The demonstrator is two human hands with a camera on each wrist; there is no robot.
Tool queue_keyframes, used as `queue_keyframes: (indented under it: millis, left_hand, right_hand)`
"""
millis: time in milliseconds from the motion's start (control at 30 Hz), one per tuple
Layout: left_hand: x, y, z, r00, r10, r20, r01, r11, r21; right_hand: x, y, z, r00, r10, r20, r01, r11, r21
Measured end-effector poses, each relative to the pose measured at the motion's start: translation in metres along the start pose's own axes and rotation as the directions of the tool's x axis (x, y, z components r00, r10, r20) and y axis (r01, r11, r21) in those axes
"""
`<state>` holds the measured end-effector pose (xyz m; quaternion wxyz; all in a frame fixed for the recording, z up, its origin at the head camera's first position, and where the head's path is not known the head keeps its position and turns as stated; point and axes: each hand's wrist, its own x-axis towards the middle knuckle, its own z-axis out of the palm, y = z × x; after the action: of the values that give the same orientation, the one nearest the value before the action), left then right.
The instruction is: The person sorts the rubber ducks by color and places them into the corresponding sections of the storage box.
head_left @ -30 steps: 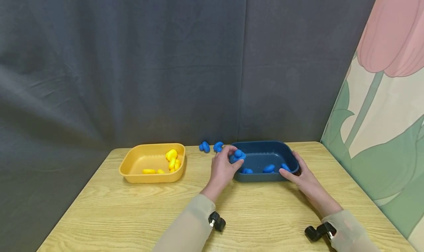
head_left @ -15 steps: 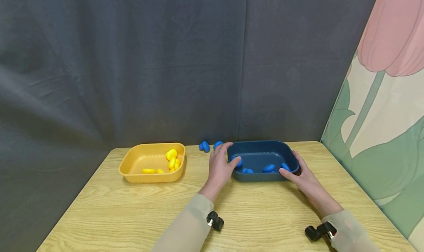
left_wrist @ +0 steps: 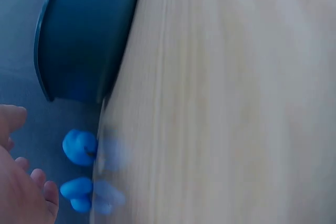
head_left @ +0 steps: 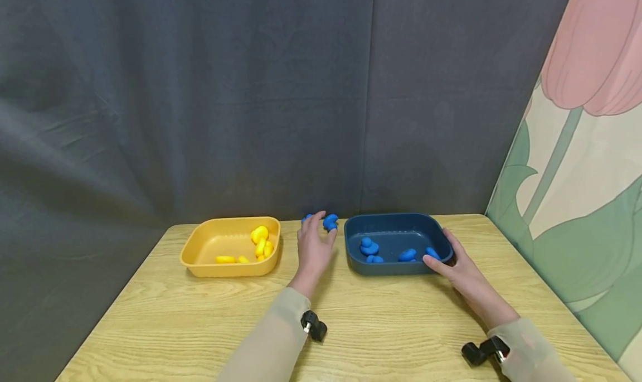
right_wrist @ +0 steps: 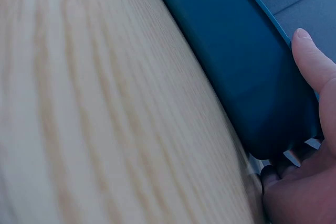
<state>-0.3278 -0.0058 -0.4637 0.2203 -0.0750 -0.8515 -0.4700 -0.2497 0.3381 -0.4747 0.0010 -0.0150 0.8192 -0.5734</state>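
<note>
My left hand (head_left: 314, 251) is empty, its thumb and fingers spread. It hovers close to two small blue duck-like toys at the table's back edge; one toy (head_left: 330, 222) shows right of the fingers, the other (head_left: 307, 218) is partly hidden behind them. Both toys, a nearer one (left_wrist: 80, 147) and a lower one (left_wrist: 77, 193), appear in the left wrist view. My right hand (head_left: 458, 262) grips the right end of the dark blue bin (head_left: 391, 269), thumb over the rim. Inside that bin lie several blue toys, one of them (head_left: 369, 246) near its left wall.
To the left stands a yellow bin (head_left: 195, 265) with several yellow toys (head_left: 261, 242) in it. The wooden table (head_left: 200, 326) ends at a dark grey curtain (head_left: 251, 92). A flower-patterned wall (head_left: 592, 214) borders the right side.
My left hand has let go of a blue toy inside the dark blue bin and moved left to the two toys at the back. My right hand has stayed on the bin.
</note>
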Motion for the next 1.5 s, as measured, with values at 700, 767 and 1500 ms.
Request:
queue_keyframes:
  millis: [700,767,1500]
  left_hand:
    - [0.024,-0.027,-0.016,0.991,-0.13,0.029,0.127,0.987,0.098]
    - [0.026,-0.029,-0.016,0.99,-0.139,0.037,0.134,0.986,0.099]
    - [0.035,-0.042,-0.011,0.972,-0.205,0.113,0.184,0.968,0.171]
  right_hand:
    - [-0.001,-0.001,0.001,1.0,0.008,-0.009,-0.008,1.0,-0.001]
    - [-0.002,-0.002,0.002,1.0,0.001,-0.008,-0.001,1.0,0.004]
    - [-0.007,-0.006,0.002,1.0,0.002,-0.011,-0.002,1.0,0.028]
